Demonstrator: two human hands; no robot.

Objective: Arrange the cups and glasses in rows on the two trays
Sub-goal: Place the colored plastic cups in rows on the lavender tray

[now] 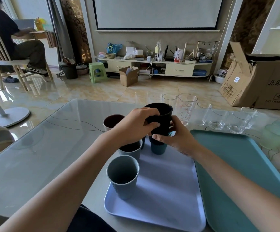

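Note:
My left hand (136,124) grips the upper part of a dark cup (163,118), the top of a nested stack. My right hand (174,139) holds the stack lower down, just above a teal cup (158,148) at its bottom, over the far end of the lavender tray (169,190). On that tray stand a grey-blue cup (123,178) near me and another grey cup (131,150) behind it. A pinkish cup (111,122) stands on the table past the tray. The teal tray (233,164) lies on the right.
Several clear glasses (218,118) and a tall printed glass (186,111) line the table's far edge. Pale green frosted glasses (276,134) stand at the far right. A cardboard box (259,81) sits on the floor beyond. A person sits on a chair at far left.

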